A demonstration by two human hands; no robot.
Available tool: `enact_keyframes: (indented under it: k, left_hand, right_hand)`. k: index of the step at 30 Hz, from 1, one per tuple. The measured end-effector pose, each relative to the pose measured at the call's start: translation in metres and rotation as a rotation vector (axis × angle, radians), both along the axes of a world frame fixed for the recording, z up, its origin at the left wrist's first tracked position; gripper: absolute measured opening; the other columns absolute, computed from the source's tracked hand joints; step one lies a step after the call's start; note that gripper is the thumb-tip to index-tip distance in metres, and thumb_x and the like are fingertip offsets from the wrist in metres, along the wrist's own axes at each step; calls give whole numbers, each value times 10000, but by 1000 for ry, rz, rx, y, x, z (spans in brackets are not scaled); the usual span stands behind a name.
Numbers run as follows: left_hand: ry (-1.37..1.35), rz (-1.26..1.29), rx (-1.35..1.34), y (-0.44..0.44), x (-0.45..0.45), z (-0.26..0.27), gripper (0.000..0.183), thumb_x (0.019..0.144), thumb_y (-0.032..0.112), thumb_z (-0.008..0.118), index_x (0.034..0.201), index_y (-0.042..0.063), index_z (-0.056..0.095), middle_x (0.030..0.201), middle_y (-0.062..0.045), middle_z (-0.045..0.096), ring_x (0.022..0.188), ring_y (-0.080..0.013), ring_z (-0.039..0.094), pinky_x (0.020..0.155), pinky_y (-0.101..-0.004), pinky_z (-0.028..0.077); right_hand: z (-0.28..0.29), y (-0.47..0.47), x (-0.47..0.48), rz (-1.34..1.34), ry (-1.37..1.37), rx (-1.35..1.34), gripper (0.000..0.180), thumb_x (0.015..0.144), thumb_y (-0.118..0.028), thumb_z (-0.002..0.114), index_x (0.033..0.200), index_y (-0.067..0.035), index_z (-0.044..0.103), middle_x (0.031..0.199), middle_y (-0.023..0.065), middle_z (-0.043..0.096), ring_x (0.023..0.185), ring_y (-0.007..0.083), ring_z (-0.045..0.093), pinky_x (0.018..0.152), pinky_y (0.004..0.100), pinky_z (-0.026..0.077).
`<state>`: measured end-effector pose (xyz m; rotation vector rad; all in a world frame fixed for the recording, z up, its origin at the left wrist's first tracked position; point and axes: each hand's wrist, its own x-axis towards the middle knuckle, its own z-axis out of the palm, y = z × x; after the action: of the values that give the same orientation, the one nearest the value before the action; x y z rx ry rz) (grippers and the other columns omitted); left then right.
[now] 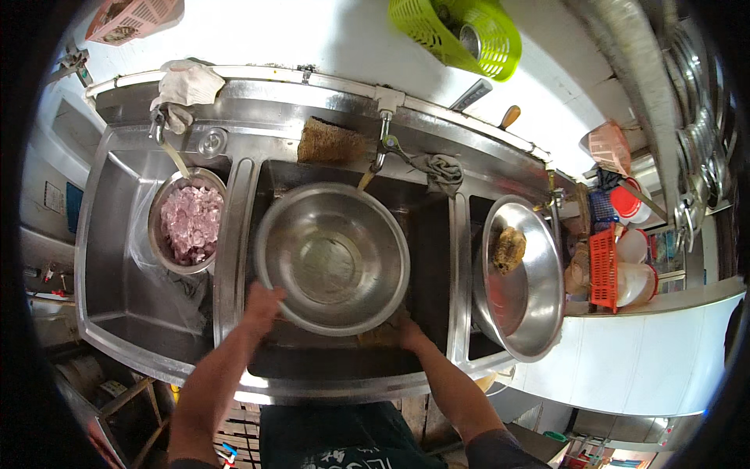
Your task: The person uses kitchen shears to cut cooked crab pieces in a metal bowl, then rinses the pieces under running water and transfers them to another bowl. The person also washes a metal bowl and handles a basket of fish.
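A wide stainless steel bowl (381, 258) sits in the middle sink basin, under the spout of the centre tap (382, 140). A little clear liquid seems to lie at its bottom. My left hand (265, 302) grips the rim at the lower left. At the lower right, my right hand (407, 329) holds the bowl's edge, its fingers partly hidden below the rim and blurred. In the left basin, a smaller metal bowl (153, 234) holds pale pink chunks (192, 223), perhaps raw meat, beneath a second tap (159, 126).
A large steel basin (542, 293) with a brown lump (508, 251) in it leans over the right sink. Behind the sinks lie a brown scrubbing pad (328, 142) and a grey cloth (442, 173). A green basket (498, 44) hangs on the wall; a red basket (603, 267) stands at right.
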<state>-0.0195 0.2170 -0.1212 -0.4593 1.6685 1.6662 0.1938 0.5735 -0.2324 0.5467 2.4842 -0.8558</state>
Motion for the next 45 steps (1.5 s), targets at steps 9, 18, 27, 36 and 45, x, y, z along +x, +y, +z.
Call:
enact_keyframes:
  k: [9, 18, 27, 36, 45]
  left_hand:
    - [-114, 376, -224, 85, 30, -150, 543, 788, 230, 639, 1244, 25, 429, 1156, -185, 539, 1052, -322, 531, 803, -420, 473]
    - [306, 384, -401, 82, -13, -158, 548, 714, 33, 533, 1246, -7, 405, 1157, -206, 538, 1081, -369, 508, 947, -386, 376]
    - [588, 315, -556, 81, -9, -190, 614, 712, -12, 474, 1314, 7, 354, 1251, -220, 443, 1167, -377, 425, 992, -399, 346]
    - [606, 332, -546, 83, -32, -182, 585, 707, 20, 478, 1282, -9, 376, 1217, -232, 455, 1135, -401, 414, 974, -455, 329]
    - [612, 212, -560, 91, -27, -183, 618, 703, 35, 524, 1297, -12, 360, 1231, -221, 449, 1134, -388, 416, 985, -444, 318]
  right_hand:
    - [-66, -25, -24, 478, -174, 466, 583, 765, -328, 660, 1252, -74, 464, 1164, 181, 527, 1031, 313, 532, 852, 411, 432]
    - [61, 12, -101, -326, 399, -74, 215, 717, -83, 585, 910, 10, 572, 797, 111, 619, 724, 257, 582, 710, 335, 465]
    - [-42, -51, -289, -98, 573, -65, 373, 738, -111, 612, 1083, -3, 519, 985, 149, 542, 904, 252, 533, 801, 360, 436]
    - [-103, -112, -229, 579, 276, -264, 342, 719, -165, 668, 1021, -45, 562, 968, 141, 523, 882, 292, 536, 764, 382, 458]
    - [-65, -90, -323, 147, 378, 102, 354, 777, -167, 608, 1106, -70, 517, 1007, 171, 581, 961, 342, 556, 797, 422, 458]
